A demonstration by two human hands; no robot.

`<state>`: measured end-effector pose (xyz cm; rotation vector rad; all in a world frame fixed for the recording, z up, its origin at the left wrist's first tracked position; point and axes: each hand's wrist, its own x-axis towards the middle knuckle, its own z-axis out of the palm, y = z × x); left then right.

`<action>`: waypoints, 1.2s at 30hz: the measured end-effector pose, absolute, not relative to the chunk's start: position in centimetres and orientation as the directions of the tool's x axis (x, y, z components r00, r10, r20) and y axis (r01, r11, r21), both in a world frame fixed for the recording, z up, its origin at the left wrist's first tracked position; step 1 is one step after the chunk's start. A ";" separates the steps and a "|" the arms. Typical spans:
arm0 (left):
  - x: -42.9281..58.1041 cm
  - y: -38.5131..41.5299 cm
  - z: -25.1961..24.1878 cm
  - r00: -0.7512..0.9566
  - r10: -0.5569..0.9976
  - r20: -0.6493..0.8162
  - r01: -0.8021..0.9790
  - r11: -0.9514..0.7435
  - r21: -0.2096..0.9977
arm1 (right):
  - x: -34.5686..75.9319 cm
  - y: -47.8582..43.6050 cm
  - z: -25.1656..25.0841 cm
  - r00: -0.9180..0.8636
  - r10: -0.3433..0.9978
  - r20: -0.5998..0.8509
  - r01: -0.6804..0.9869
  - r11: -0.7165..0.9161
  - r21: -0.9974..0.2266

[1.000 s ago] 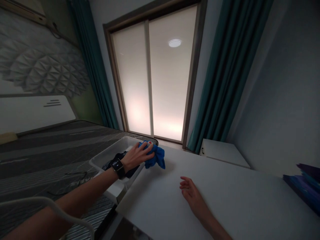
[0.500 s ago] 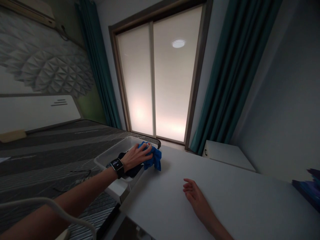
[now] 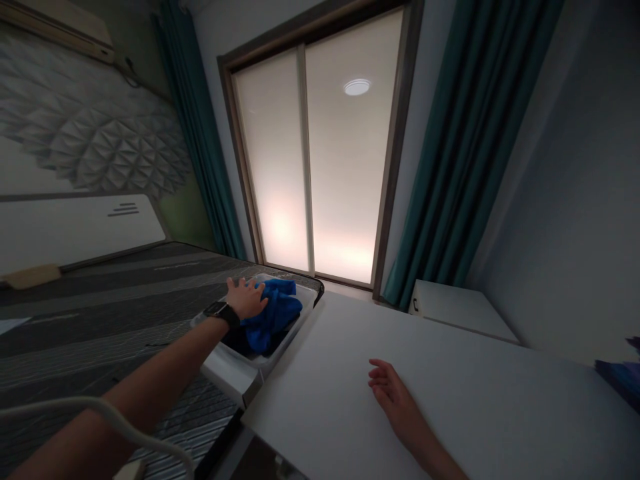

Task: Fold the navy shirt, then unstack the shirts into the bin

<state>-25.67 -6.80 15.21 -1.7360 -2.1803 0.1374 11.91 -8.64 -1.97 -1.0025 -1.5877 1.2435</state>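
A rumpled blue cloth [image 3: 274, 313] lies in a clear plastic bin [image 3: 300, 327], on top of dark fabric [image 3: 237, 340]. My left hand [image 3: 245, 298], with a black watch on its wrist, is over the left part of the bin, beside the blue cloth. Its fingers are spread and grip nothing; whether the fingertips touch the cloth I cannot tell. Over the white tabletop [image 3: 345, 347], my right hand [image 3: 387, 383] is loosely bent with its fingers slightly apart, holding nothing.
The bin stands on a white box [image 3: 235, 377] at the table's left edge. Left of it spreads a dark striped mattress [image 3: 165, 293]. A pale cable [image 3: 115, 417] crosses the lower left. Purple-blue fabric [image 3: 623, 380] is at the far right, and a white cabinet [image 3: 460, 307] stands behind the table.
The blue cloth has moved left from the bin's right edge into the bin, and my left hand has let it go and spread its fingers. My right hand has stayed nearly still.
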 end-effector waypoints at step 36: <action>2.9 -4.4 0.9 0.546 0.786 0.290 0.464 -0.571 0.677 | 51.1 -1.3 7.8 0.611 0.622 0.490 0.788 -0.537 -0.301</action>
